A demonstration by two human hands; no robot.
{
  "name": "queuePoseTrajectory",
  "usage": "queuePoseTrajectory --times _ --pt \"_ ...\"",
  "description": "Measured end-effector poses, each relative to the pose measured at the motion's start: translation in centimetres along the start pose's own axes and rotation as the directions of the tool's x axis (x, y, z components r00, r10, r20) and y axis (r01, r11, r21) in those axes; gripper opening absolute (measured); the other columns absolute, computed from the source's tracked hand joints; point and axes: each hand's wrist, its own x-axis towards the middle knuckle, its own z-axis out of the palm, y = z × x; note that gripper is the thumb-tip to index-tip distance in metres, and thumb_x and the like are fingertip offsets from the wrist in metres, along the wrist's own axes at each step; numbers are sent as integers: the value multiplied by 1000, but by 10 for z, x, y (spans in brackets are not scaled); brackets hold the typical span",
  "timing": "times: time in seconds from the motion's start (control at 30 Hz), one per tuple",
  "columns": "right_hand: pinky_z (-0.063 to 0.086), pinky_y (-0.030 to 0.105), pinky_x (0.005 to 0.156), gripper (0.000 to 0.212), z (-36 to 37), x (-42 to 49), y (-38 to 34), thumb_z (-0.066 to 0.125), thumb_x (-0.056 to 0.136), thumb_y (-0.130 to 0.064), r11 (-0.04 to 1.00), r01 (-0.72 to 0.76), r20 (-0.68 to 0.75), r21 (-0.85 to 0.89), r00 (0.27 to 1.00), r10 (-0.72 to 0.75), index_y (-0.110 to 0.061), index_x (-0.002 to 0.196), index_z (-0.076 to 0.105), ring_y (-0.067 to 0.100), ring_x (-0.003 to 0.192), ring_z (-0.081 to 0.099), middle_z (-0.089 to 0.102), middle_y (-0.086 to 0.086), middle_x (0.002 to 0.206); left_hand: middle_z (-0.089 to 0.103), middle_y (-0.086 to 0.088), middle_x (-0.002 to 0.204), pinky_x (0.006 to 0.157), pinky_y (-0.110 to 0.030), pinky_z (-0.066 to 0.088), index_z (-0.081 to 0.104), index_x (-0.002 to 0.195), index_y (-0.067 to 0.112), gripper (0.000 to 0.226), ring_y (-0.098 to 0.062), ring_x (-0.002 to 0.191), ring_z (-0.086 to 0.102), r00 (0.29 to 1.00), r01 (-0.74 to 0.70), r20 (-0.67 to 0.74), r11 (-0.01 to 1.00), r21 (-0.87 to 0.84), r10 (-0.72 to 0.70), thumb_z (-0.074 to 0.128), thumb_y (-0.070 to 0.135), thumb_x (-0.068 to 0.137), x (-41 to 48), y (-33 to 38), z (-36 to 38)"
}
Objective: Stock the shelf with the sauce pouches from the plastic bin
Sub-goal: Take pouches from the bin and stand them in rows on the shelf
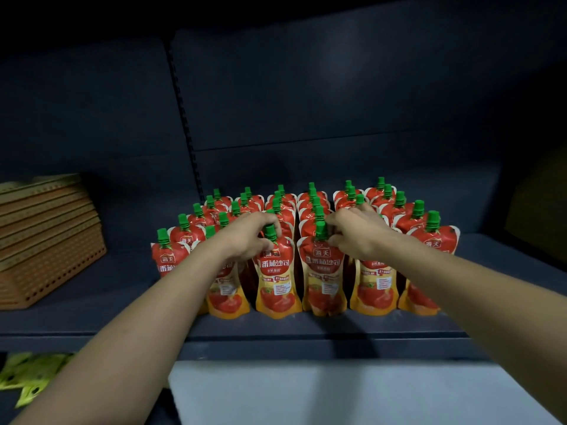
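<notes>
Red-and-yellow sauce pouches with green caps are where we find the task's goods. They stand upright in close files on the dark blue-grey shelf, from near its front edge back toward the rear panel, each pouch touching the next.

We see two bare forearms reaching in from below. The left hand curls its fingers round the cap and neck of the centre-left pouch in the front row. That pouch is upright with its base on the shelf. The right hand pinches the neck of the centre-right pouch just under its cap, thumb toward us and fingers curled behind. This one also stands on the shelf. The two gripped pouches are side by side, just beside each other at the shoulders.

On the same shelf, well apart to the left, we see a stack of orange-brown perforated baskets leaning slightly. A slotted upright strip runs down the rear panel behind the leftmost files.

Below the shelf's front lip, at lower left, lie yellow-green packets, too blurred for us to read. Between the forearms sits a pale grey panel; we cannot tell what it is.
</notes>
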Motion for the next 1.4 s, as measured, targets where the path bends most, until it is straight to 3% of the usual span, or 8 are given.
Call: queuePoseTrajectory --times 0.27,0.4,0.53,0.77,0.93,1.07,1.17,1.4 --pt "30 45 105 6 1 2 6 54 93 -27 999 30 2 15 1000 -30 -25 97 58 30 114 49 66 1 110 50 -4 137 83 -33 56 58 108 27 24 -24 117 55 998 62 -20 998 -26 -63 63 11 92 0 4 3" --pt "27 44 109 36 -2 -1 6 58 91 -36 998 34 4 44 999 -34 -24 125 51 29 122 49 63 1 121 51 0 140 93 -34 52 44 135 32 53 -20 123 54 990 61 -126 998 -3 -60 68 21 90 -17 -1 0" --pt "31 43 107 50 -1 -2 -6 58 88 -48 990 76 -171 120 984 -55 -24 131 46 23 121 51 60 1 127 50 5 142 110 -38 40 44 139 28 55 -15 132 46 934 29 -355 999 -32 -39 68 26 89 -50 -33 -12" --pt "22 36 110 37 6 16 -81 51 93 -46 962 261 -347 77 912 -219 -28 125 52 16 124 44 57 -7 129 45 -1 139 104 -31 32 46 137 24 50 -17 133 36 856 75 -506 994 -82 -107 66 24 91 -69 -112 -37" --pt "20 42 115 46 18 46 -141 54 91 -47 970 243 -196 -15 950 -241 -26 132 49 22 130 40 56 -1 131 42 -3 145 112 -37 34 40 142 21 61 -19 137 36 906 101 -408 993 -59 -117 69 27 89 -67 -161 -57" --pt "28 45 110 41 35 65 -165 57 88 -49 986 152 -35 -73 987 -155 -23 119 57 31 121 46 62 5 117 56 3 128 92 -29 49 46 135 22 53 -11 114 55 968 77 -223 980 -184 -118 71 20 88 -61 -183 -62" --pt "28 41 104 29 42 69 -172 58 90 -42 990 125 2 -59 992 -125 -17 103 63 30 111 51 67 4 105 66 2 115 92 -34 55 57 119 21 34 -7 99 64 993 66 -77 952 -298 -93 70 15 88 -57 -194 -62" --pt "23 42 108 14 38 73 -168 56 93 -27 994 99 -13 38 995 -99 -22 85 66 21 96 56 69 -2 90 72 5 107 90 -35 56 63 107 25 24 -11 102 67 999 35 37 936 -349 -23 71 13 88 -48 -208 -68"
